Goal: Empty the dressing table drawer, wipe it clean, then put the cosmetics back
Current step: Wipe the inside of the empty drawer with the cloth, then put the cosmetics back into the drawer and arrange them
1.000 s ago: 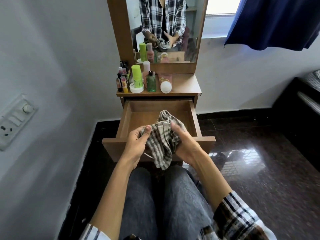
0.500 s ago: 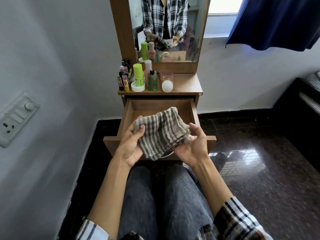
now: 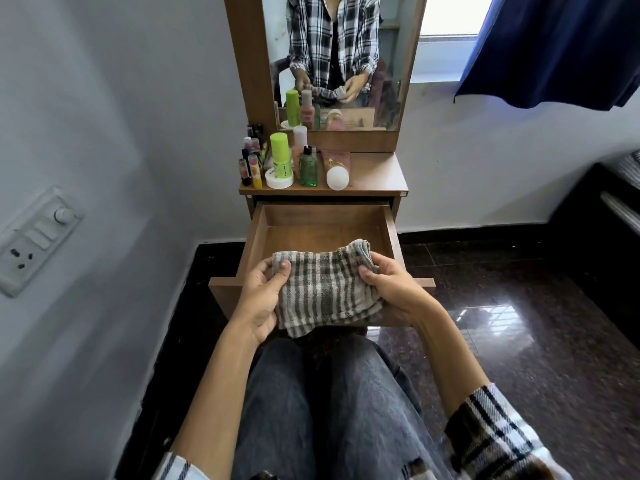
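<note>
A folded, grey-and-white striped cloth (image 3: 323, 289) is held over the front edge of an open wooden drawer (image 3: 391, 233) in the head view. The cloth's left end is gripped by the left hand (image 3: 261, 299), thumb on top and fingers curled beneath; its right end is pinched by the right hand (image 3: 391, 289), the fingers closed over the rolled upper corner. The drawer is pulled out from a dressing table (image 3: 377, 174), and its bare wooden floor is seen beyond the cloth.

The cosmetics are grouped on the left half of the tabletop, near its front edge. A lime-green bottle (image 3: 280, 155) is stood upright behind a low white jar (image 3: 278, 180). Just beside it, a dark green bottle (image 3: 307, 168) with a black cap is set upright, and a pink tube (image 3: 336, 168) is laid with its white cap toward the front edge. Small tubes and lipsticks (image 3: 250, 164) are clustered at the left edge. The group and the person's plaid shirt are reflected in the mirror (image 3: 391, 64) above.

A switch panel (image 3: 34, 240) is mounted on the left wall, and a dark blue curtain (image 3: 554, 50) is hung at upper right.
</note>
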A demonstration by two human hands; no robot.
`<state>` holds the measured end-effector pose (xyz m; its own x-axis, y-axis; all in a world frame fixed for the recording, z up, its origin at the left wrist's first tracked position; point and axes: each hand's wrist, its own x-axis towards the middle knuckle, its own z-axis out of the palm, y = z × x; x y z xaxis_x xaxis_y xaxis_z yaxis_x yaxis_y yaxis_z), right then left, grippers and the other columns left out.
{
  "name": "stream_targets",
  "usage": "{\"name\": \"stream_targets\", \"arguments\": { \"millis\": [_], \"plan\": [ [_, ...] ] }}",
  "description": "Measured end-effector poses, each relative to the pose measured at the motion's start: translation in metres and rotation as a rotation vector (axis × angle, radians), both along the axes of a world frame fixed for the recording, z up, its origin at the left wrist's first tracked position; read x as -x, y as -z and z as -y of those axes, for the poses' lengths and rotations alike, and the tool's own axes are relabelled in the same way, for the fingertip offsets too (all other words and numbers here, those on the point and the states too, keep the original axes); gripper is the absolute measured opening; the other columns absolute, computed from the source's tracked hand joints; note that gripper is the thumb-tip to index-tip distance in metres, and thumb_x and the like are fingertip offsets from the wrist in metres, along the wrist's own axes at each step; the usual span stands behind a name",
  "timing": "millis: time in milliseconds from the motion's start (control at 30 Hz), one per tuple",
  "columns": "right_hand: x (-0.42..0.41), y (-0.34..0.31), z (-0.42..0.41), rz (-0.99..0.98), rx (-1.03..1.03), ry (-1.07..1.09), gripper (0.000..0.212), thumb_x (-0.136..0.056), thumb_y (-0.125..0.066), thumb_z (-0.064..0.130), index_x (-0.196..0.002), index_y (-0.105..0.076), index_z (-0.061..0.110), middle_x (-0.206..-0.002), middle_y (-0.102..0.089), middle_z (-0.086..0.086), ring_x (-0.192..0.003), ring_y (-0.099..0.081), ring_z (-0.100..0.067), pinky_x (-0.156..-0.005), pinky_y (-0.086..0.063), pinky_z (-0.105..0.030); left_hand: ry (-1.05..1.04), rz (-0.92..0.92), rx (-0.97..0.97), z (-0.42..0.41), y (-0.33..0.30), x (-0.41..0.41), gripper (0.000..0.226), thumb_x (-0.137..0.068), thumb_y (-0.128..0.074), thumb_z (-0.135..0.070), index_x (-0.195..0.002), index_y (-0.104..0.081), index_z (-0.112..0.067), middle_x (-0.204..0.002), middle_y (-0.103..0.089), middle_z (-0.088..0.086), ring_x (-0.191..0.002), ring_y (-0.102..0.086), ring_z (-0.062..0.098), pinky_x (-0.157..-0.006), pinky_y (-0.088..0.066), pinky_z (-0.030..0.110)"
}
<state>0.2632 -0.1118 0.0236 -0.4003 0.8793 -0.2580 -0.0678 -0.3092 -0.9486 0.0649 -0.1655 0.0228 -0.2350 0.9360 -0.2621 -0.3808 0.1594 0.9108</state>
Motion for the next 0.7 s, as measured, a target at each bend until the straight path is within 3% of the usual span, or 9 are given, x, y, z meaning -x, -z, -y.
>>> {"name": "stream_targets", "arguments": {
  "millis": [100,233,400,567,700],
  "plan": [
    [-0.008,-0.015,-0.011,0.133,-0.114,0.014,0.027,-0.098,-0.041,0.002,-0.104,-0.062,0.017,-0.092,-0.070,0.000,-0.082,-0.069,-0.011,-0.072,-0.055,-0.025,0.087,0.061,0.060,0.000,-0.003,-0.011,0.018,-0.082,-0.065,-0.011,-0.100,-0.063,-0.008,-0.101,-0.070,0.013,-0.088,-0.068,0.021,-0.077,-0.057,0.036],
    [-0.027,-0.054,-0.038,0.293,-0.131,-0.011,0.035,-0.089,-0.042,-0.004,-0.095,-0.067,0.019,-0.094,-0.067,-0.009,-0.087,-0.064,-0.020,-0.086,-0.055,-0.038,0.085,0.073,0.128,-0.013,-0.014,-0.035,0.009,-0.084,-0.063,-0.003,-0.092,-0.064,-0.003,-0.089,-0.068,0.012,-0.078,-0.066,0.020,-0.054,-0.057,0.027],
    [-0.052,-0.105,-0.086,0.559,-0.359,0.096,0.030,-0.083,-0.055,-0.004,-0.107,-0.068,0.006,-0.095,-0.067,-0.010,-0.085,-0.061,-0.019,-0.085,-0.054,-0.031,0.113,0.114,0.152,-0.044,-0.033,-0.066,0.004,-0.083,-0.064,-0.004,-0.080,-0.063,-0.006,-0.080,-0.068,0.010,-0.074,-0.066,0.021,-0.059,-0.059,0.033],
    [-0.055,-0.132,-0.143,0.818,-0.571,0.122,0.029,-0.083,-0.058,-0.002,-0.105,-0.070,0.012,-0.100,-0.066,-0.004,-0.092,-0.060,-0.015,-0.081,-0.049,-0.024,0.120,0.140,0.135,-0.086,-0.051,-0.101,0.009,-0.081,-0.065,-0.001,-0.073,-0.063,-0.005,-0.059,-0.069,0.003,-0.054,-0.068,0.014,-0.045,-0.055,0.023],
    [-0.047,-0.129,-0.188,1.044,-0.700,0.175,0.031,-0.085,-0.053,0.005,-0.099,-0.072,0.026,-0.112,-0.066,-0.002,-0.099,-0.060,-0.019,-0.084,-0.051,-0.031,0.087,0.116,0.148,-0.126,-0.057,-0.117,0.009,-0.080,-0.067,-0.002,-0.073,-0.062,-0.005,-0.054,-0.068,0.001,-0.048,-0.066,0.011,-0.046,-0.054,0.022]
  ]
}}
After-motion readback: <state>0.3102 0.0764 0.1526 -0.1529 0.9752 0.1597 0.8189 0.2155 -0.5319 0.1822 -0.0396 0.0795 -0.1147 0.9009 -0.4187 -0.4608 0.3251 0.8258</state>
